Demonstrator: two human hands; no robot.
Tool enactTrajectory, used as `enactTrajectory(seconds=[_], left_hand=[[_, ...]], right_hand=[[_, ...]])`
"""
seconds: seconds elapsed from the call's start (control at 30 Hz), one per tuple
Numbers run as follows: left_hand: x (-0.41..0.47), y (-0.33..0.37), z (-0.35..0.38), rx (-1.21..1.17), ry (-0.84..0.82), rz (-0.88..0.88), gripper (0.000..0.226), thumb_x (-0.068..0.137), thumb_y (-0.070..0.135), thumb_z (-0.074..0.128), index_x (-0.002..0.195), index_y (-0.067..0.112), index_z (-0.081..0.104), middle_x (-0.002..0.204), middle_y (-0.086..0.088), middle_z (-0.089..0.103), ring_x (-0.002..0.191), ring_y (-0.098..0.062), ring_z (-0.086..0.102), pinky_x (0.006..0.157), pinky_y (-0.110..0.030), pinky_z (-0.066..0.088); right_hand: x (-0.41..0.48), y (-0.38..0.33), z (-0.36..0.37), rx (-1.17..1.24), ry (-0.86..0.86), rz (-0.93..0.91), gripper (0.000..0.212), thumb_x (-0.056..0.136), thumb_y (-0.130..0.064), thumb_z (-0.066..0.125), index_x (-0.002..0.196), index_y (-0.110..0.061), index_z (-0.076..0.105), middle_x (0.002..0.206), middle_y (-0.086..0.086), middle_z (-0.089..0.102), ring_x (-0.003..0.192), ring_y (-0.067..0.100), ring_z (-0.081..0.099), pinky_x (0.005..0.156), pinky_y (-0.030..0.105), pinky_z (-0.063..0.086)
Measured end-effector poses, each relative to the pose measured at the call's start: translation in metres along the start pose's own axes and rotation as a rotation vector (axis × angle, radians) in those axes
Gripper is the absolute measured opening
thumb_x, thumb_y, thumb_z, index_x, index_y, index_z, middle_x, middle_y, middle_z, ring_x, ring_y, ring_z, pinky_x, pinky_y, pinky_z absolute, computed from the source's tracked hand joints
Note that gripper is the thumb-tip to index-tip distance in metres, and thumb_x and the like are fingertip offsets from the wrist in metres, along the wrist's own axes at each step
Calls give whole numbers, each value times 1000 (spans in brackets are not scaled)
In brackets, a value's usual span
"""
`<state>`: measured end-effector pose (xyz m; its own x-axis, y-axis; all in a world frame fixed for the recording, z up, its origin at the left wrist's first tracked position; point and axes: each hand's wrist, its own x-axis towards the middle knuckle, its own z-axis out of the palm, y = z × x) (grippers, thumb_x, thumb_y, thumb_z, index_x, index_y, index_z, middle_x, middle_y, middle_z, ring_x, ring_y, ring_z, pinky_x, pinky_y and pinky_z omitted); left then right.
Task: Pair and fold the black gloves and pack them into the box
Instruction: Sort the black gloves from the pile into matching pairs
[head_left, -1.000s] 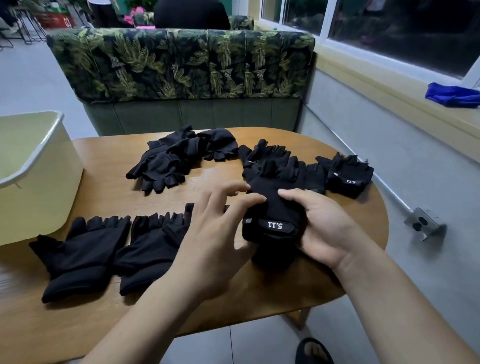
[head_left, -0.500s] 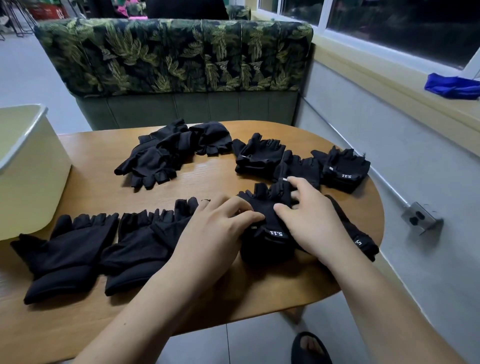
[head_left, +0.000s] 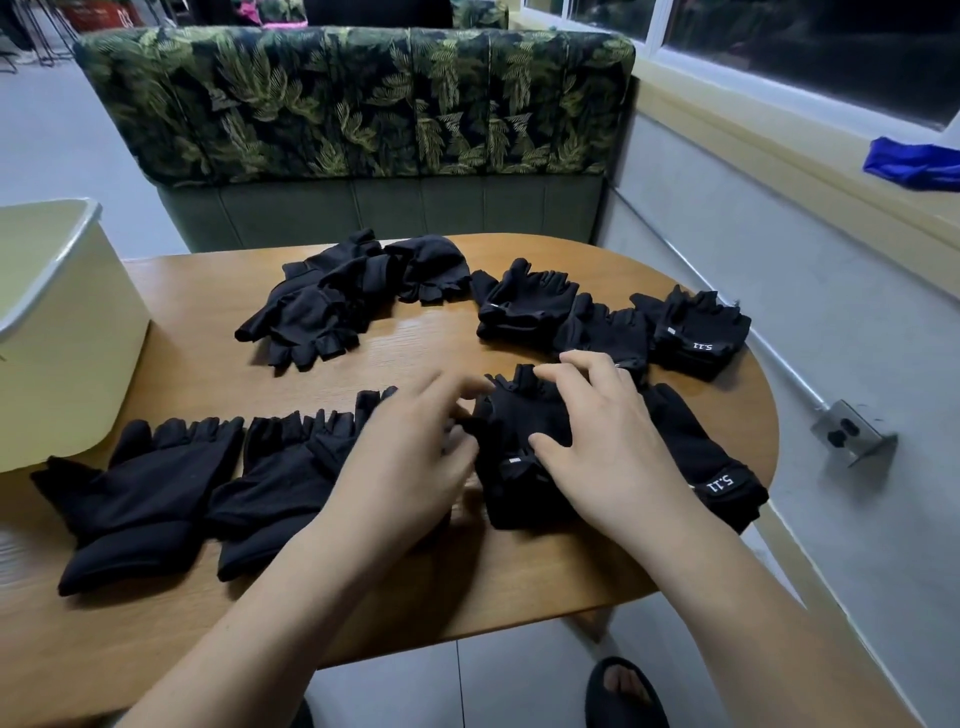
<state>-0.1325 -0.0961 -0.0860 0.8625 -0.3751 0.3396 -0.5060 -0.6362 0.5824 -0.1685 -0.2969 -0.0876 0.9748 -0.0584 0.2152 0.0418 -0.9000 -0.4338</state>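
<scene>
Bare table (head_left: 431, 348) lane between far gloves (head_left: 322, 312) and near gloves (head_left: 156, 493); box (head_left: 62, 338) walls left

Flat, fairly dim indoor light falls from overhead; the window (head_left: 779, 36) at 1 o'clock is dark and lends nothing. A pale sheen lies on the tabletop (head_left: 415, 338) just above centre. Shadows are soft and short, pooling under the hands and at the cloth edges. The black gloves (head_left: 140, 499) swallow the light and read as flat masses with little seam detail. The left hand (head_left: 400, 467) is smeared at its fingers (head_left: 457, 389), while the right hand (head_left: 608, 441) is sharper. Wide-angle bowing bends the wall at 3 o'clock and stretches the box (head_left: 62, 332) at 9 o'clock. The wood grain goes soft toward 8 o'clock.
</scene>
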Motion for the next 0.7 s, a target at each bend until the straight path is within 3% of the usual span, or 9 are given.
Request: enactTrajectory(seconds=[0.07, 0.23, 0.37, 0.47, 0.6, 0.7], left_hand=[[4, -5, -3, -6, 72, -95, 30, 94, 12, 66, 117, 31, 68, 105, 18, 65, 98, 3, 61, 83, -11, 47], [7, -8, 0, 4, -4, -204, 10, 100, 39, 67, 108, 36, 71, 93, 16, 68, 88, 4, 62, 77, -15, 48], [10, -5, 4, 45, -47, -186, 17, 99, 37, 66, 113, 34, 76, 101, 14, 67, 96, -2, 65, 90, -28, 54], [13, -4, 4, 31, -56, -191, 15, 93, 35, 73, 107, 34, 76, 101, 13, 59, 91, -3, 65, 89, -31, 57], [16, -2, 4, 30, -84, -204, 20, 87, 38, 80, 103, 30, 74, 97, 11, 55, 86, -5, 61, 80, -29, 51], [18, -4, 4, 28, -88, -222, 21, 86, 40, 82, 102, 30, 73, 94, 10, 59, 86, -4, 58, 77, -27, 46]], right_hand=[[-1, -1, 1, 0, 6, -11, 55, 93, -26, 75, 143, -28, 54, 143, -8, 40, 138, 16, 37, 117, 36, 36], [0, -4, 3, 49, -4, -37, 37, 94, -21, 76, 125, -32, 60, 117, -13, 48, 117, 10, 51, 99, 32, 49], [1, -4, 5, 121, -65, -37, 22, 100, -21, 69, 117, -33, 60, 111, -14, 55, 107, 8, 59, 93, 37, 56], [2, -4, 5, 166, -116, 3, 11, 105, -37, 61, 115, -33, 61, 112, -14, 57, 108, 9, 59, 95, 39, 55], [0, -10, -6, 161, -228, 30, 44, 90, -75, 61, 106, -34, 57, 106, -17, 57, 103, 5, 55, 86, 33, 51], [-3, -14, -17, 83, -342, 34, 60, 71, -75, 79, 106, -35, 51, 106, -17, 54, 98, 3, 53, 77, 29, 47]])
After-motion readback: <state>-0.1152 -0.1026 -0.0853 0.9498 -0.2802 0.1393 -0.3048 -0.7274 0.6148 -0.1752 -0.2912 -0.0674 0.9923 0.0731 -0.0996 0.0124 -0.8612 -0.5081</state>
